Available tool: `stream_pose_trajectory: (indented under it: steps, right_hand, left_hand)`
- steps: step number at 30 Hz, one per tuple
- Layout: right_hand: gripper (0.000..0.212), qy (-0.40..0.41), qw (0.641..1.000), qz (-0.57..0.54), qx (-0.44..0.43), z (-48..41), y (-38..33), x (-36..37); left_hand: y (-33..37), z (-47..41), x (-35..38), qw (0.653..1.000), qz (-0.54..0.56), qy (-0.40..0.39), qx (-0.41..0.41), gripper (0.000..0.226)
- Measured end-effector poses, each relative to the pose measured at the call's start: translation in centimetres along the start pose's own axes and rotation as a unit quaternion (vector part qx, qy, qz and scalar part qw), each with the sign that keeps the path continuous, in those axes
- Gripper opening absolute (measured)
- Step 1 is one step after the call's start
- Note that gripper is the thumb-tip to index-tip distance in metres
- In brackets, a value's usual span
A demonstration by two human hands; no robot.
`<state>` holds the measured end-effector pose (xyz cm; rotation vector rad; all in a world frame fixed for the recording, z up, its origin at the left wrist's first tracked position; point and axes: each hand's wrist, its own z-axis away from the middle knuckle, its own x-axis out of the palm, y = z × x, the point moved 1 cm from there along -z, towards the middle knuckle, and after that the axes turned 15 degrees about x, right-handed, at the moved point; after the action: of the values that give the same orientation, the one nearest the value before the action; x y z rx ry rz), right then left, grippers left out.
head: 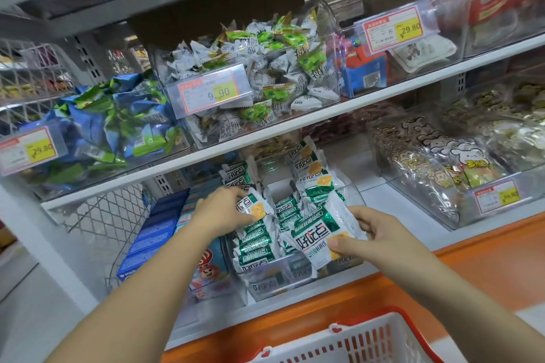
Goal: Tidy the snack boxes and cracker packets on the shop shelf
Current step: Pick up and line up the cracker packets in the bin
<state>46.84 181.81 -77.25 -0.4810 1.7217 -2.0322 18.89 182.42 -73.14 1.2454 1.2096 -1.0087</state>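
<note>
Past the white basket [362, 342], the clear bin [298, 274] on the lower shelf [380, 194] holds the green cracker packets [256, 244], so the left hand [221, 211] and right hand [380, 233], each pinching one packet, should slot them upright into the rows, labels forward.

This is a shop, seen at a snack aisle. White shelves [324, 115], set one above another, carry clear plastic bins [334, 79] heaped with wrapped sweets [265, 47] and cracker packets [256, 242]. Red-and-yellow price tags [211, 91] reading 9.90 and 29.80 hang on the bins' front edges. Snack boxes [153, 233] line the lower shelf's left end. A red-and-white shopping basket [368, 342] sits below its front edge.
</note>
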Motion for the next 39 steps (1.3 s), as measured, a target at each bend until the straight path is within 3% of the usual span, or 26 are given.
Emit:
stream_pose_trajectory:
  steps: [6,11,16,22,26,30,33,39]
  right_hand:
    - [0.037,0.000,1.000,0.003,0.010,0.0,0.1,0.1]
    - [0.038,-0.031,1.000,-0.003,-0.001,0.3,-0.4,0.3]
    - [0.041,-0.075,0.997,0.008,-0.014,0.9,-0.9,1.0]
    - [0.042,-0.077,0.997,-0.005,-0.030,1.0,-0.4,1.3]
    - [0.044,-0.077,0.996,-0.019,-0.049,0.9,-0.2,1.6]
    - [0.053,-0.074,0.995,-0.040,-0.048,0.5,-0.1,2.3]
    - [0.057,-0.061,0.997,-0.023,-0.044,-0.1,-0.5,2.6]
    - [0.049,-0.041,0.987,0.122,-0.099,-2.7,-3.6,2.0]
  left_hand:
    - [0.8,1.2,-0.6,0.995,0.093,0.019,0.020,0.041]
    - [2.8,3.0,-1.9,0.982,0.151,0.073,0.081,0.043]
    - [5.2,4.8,-1.5,0.957,0.250,0.018,0.146,0.037]
    - [6.8,6.7,-0.3,0.890,0.440,-0.037,0.115,0.032]
    - [6.9,7.9,-0.4,0.910,0.368,-0.072,0.176,0.099]
    - [7.8,8.6,-1.4,0.942,0.238,-0.019,0.237,0.084]
    - [7.2,7.9,-1.6,0.936,0.257,0.011,0.240,0.083]
    - [5.8,4.8,-2.6,0.947,0.197,0.003,0.253,0.087]
